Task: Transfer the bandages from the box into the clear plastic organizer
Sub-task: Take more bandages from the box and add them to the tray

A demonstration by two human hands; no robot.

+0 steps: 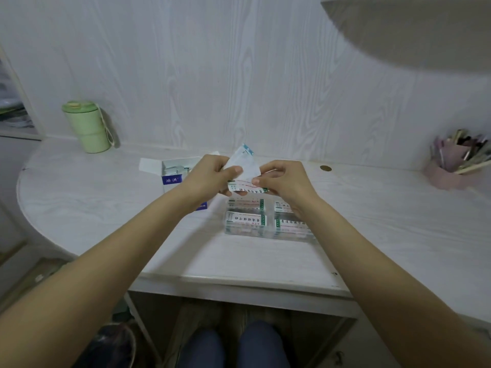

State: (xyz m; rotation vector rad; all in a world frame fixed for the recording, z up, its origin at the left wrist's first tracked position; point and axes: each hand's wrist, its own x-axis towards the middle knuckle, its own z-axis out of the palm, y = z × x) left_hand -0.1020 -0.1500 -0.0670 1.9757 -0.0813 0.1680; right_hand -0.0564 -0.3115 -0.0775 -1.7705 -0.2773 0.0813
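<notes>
Both hands are raised over the middle of the white desk. My left hand [212, 174] pinches a fanned bunch of white bandage wrappers [243, 162], thumb on top. My right hand [283, 179] pinches one bandage [247, 189] with green and red print at the bottom of the bunch. Just below them lies the clear plastic organizer [268, 233], whose compartments hold stacked bandages. The open blue and white bandage box [174, 171] stands behind my left hand, with more wrappers inside; my left wrist hides part of it.
A green lidded cup [86, 126] stands at the back left of the desk [93, 203]. A pink holder full of pens [451, 168] sits at the far right. A small brass disc [325, 168] lies by the wall. A lamp shade [414, 27] hangs overhead at the top right.
</notes>
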